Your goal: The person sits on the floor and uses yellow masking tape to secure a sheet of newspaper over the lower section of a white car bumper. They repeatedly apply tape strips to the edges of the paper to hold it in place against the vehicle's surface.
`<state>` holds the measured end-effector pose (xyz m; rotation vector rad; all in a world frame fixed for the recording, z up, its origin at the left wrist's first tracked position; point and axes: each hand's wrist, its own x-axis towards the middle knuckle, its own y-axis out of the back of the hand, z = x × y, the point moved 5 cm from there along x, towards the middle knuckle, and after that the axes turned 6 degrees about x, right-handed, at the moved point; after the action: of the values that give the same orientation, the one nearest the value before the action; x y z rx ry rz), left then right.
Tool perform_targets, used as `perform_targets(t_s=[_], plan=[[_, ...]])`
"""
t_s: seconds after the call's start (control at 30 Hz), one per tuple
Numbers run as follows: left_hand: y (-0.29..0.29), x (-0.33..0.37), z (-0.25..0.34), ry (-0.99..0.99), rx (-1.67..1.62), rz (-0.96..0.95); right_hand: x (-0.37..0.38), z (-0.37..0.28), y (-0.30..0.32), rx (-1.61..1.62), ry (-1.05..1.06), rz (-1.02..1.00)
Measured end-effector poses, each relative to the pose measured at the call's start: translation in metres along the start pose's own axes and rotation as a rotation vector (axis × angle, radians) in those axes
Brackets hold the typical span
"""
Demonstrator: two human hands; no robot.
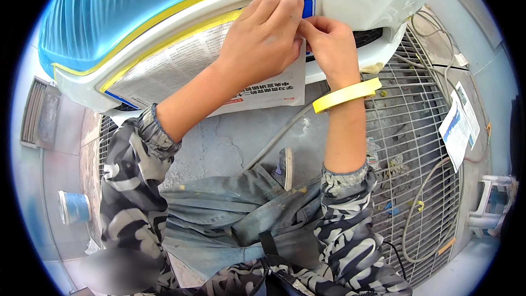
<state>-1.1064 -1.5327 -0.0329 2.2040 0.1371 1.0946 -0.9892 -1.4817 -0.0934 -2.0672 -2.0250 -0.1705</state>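
A printed newspaper sheet (186, 66) covers part of the white car bumper (350, 0), with yellow masking tape (170, 38) along its upper edge. My left hand (266, 33) lies over the sheet's upper right end, its fingers curled in and pressed to the bumper. Right beside it, my right hand (331, 46) makes a pinch, thumb and fingertips meeting close to the left thumb. What either hand pinches is hidden. Blue tape (309, 6) edges the opening just above the fingertips. Around my right wrist hangs a roll of yellow masking tape (348, 96).
Blue plastic film (131, 11) drapes the car above the bumper. A metal floor grating (405, 131) lies at the right, crossed by a hose (422, 192). Printed papers (460, 123) and a white stand (490, 205) are at far right. A bucket (75, 207) stands at left.
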Motion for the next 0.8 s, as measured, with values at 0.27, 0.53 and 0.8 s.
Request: perform_targets(t_s=[0.27, 0.53, 0.8], plan=[[0.008, -0.007, -0.001, 0.068, -0.064, 0.023, -0.016, 0.003, -0.010, 0.109, -0.031, -0.033], [0.035, -0.035, -0.012, 0.206, 0.095, 0.156, -0.044, 0.001, -0.017, 0.134, -0.139, -0.021], [0.050, -0.074, -0.036, 0.267, 0.095, 0.080, -0.049, 0.011, -0.015, 0.142, -0.126, 0.006]])
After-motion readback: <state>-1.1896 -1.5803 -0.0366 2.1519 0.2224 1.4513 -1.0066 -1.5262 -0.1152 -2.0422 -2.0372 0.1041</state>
